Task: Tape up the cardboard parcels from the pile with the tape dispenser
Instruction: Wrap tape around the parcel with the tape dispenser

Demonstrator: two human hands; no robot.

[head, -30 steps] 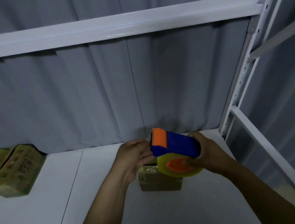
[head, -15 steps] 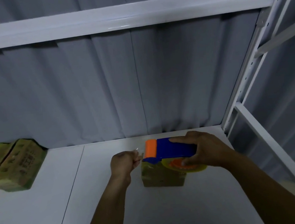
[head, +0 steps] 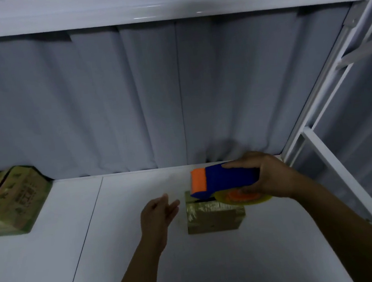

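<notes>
A small cardboard parcel (head: 214, 217) sits on the white shelf board (head: 124, 254), its top glossy with tape. My right hand (head: 269, 177) grips a blue tape dispenser (head: 227, 179) with an orange front and a yellow tape roll. The dispenser lies flat on the parcel's top, its orange end over the parcel's left edge. My left hand (head: 157, 214) hovers just left of the parcel with fingers spread, holding nothing and apart from the box. A pile of cardboard parcels (head: 9, 202) lies at the far left of the shelf.
A grey curtain (head: 151, 98) hangs behind the shelf. A white beam (head: 163, 3) runs overhead. White rack uprights and a rail (head: 321, 147) stand close on the right of the parcel.
My left hand has let go of the tape end, opened and moved away to the left. The dispenser has come down flatter onto the parcel's top.
</notes>
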